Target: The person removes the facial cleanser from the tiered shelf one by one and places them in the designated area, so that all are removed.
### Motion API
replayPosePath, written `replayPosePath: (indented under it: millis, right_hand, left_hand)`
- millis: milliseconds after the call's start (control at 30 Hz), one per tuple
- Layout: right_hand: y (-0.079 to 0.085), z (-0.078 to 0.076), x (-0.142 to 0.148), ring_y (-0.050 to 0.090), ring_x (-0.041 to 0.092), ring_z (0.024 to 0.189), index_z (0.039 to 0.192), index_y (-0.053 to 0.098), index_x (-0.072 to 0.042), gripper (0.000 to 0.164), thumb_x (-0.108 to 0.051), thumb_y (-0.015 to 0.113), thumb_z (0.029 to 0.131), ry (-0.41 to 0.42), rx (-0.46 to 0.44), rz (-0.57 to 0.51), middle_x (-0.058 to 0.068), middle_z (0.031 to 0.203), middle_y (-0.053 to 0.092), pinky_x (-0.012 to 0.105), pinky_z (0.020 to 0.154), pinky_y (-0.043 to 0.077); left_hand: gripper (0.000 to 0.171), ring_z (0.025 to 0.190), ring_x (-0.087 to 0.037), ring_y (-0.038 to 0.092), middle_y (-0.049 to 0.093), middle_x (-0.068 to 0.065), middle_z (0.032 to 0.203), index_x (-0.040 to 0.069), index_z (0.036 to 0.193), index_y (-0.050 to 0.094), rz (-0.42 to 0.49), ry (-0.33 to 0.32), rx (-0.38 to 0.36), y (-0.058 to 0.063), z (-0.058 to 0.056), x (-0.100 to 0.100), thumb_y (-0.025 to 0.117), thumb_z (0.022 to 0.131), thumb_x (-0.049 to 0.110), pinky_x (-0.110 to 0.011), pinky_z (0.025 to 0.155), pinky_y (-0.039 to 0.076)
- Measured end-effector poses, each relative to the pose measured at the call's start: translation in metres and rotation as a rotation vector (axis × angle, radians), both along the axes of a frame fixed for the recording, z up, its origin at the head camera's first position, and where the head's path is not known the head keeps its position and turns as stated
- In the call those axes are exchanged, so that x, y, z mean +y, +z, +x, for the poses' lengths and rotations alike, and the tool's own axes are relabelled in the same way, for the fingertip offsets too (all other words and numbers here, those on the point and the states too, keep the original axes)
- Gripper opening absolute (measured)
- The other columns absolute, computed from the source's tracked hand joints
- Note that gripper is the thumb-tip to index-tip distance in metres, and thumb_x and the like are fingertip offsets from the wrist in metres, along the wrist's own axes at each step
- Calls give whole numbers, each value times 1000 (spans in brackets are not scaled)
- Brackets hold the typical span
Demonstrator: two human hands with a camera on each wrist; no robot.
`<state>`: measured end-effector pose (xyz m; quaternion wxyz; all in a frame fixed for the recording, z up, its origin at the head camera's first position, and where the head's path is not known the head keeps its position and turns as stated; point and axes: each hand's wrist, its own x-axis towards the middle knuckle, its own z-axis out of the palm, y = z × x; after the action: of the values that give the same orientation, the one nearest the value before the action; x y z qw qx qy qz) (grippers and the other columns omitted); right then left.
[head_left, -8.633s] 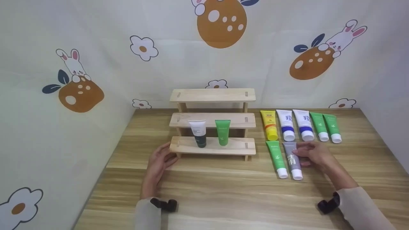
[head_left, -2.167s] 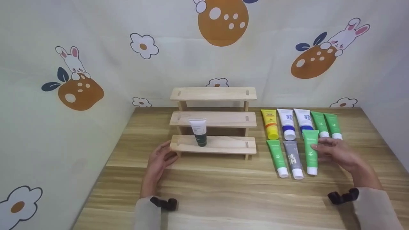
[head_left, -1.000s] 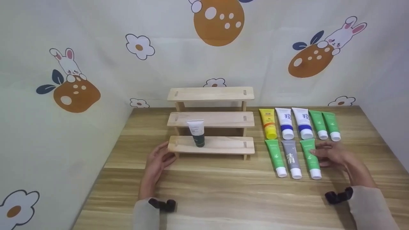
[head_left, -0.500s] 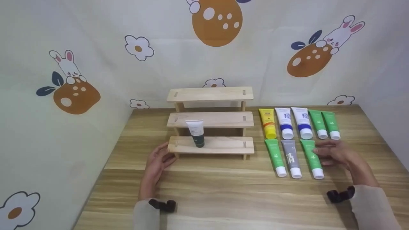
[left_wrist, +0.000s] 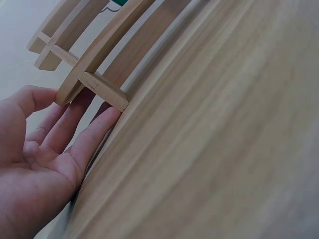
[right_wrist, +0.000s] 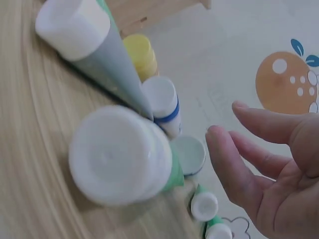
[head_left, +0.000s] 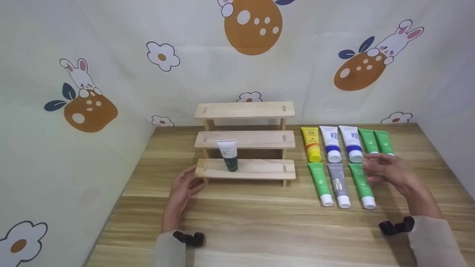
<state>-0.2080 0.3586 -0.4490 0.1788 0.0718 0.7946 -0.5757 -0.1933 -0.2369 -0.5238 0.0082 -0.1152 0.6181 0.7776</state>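
My left hand (head_left: 184,185) holds the left end of the lowest step of the three-tier wooden stand (head_left: 245,109). In the left wrist view, the thumb is at the step's edge and the fingers (left_wrist: 94,132) reach underneath, by the leg. On that step a white and dark green tube (head_left: 229,155) stands on its cap. My right hand (head_left: 395,172) hovers over the upper end of a green tube (head_left: 362,183) lying on the table. Its thumb and fingers are apart with nothing between them in the right wrist view. A grey tube (head_left: 338,185) and another green tube (head_left: 320,183) lie to the left.
Behind them lies a row with a yellow tube (head_left: 311,144), two white and blue tubes (head_left: 331,144) and two smaller green tubes (head_left: 368,141), whose caps my right hand partly hides. A patterned cloth (head_left: 200,66) hangs behind the wooden table (head_left: 259,222).
A green tube left the stand's lowest step and now lies right of the grey tube. My right hand has let go of it and lifted slightly. The left hand has stayed at the stand.
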Motion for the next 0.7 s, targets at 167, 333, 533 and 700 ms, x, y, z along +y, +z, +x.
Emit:
replayPosePath:
  millis: [167, 333, 533, 700]
  right_hand:
    - [4, 5, -12, 69, 2, 96, 141, 50, -6, 49, -26, 64, 99, 10, 108, -56, -18, 102, 68, 27, 87, 63]
    - [14, 10, -28, 68, 3, 96, 143, 48, -3, 55, -31, 64, 99, 12, 150, 5, -23, 100, 68, 27, 85, 63]
    - [27, 11, -52, 66, 4, 95, 148, 43, -1, 67, -40, 64, 97, -9, 171, 92, -15, 106, 64, 31, 88, 63]
    - [34, 11, -73, 67, 3, 94, 146, 46, -3, 61, -38, 62, 99, 4, 213, 90, -11, 108, 66, 30, 84, 64]
  left_hand:
    - [43, 97, -17, 69, 66, -2, 115, -2, 144, 45, 15, -1, 6, 0, 0, 1, 51, 103, 8, -35, 89, 63]
    - [43, 97, -18, 70, 67, -3, 113, -2, 143, 47, 18, 7, 6, 0, -1, 3, 52, 102, 9, -36, 88, 63]
    - [42, 98, -20, 70, 67, -5, 114, -2, 142, 48, 22, 7, 20, 0, -3, 3, 54, 102, 9, -38, 90, 63]
    - [42, 96, -20, 70, 66, -5, 114, -2, 142, 48, 26, 16, 11, -2, 0, 2, 53, 102, 8, -39, 89, 63]
